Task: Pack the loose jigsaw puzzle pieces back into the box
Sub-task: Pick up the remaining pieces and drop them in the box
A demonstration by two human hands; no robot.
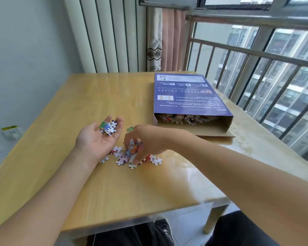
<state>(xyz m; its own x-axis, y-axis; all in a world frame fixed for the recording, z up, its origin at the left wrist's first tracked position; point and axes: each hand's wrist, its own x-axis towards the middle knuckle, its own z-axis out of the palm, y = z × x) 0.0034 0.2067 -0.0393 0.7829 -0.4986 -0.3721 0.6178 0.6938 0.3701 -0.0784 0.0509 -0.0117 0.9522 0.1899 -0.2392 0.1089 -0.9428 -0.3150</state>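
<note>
Two bare hands work over a wooden worktop (78, 96), seen from a camera on your head. Your left hand (98, 134) lies palm up with its fingers relaxed and apart, cradling a small heap of collected pieces (108, 127) near the fingertips. Your right hand (144, 141) reaches across, just to the right of the left, with its fingers curled down and clamped on a clump of pieces in the loose pile (132, 155). That pile sits near the middle of the worktop, with pieces spread flat around and beneath your right hand. One green piece (130, 129) lies alone, just beyond the pile.

The box (192, 96) lies flat at the far right of the worktop, purple printed face up. Its open end faces you, and many pieces already show inside the opening, above a cardboard flap resting on the worktop.

By the look of it, you are midway through gathering: scooping a handful from the pile, probably to add to your left palm. Much of the pile is not yet packed. Next, you will likely need to carry both handfuls right and away to the box mouth and tip them well inside. Keep your left palm level, as its pieces sit loose and could slide off.
</note>
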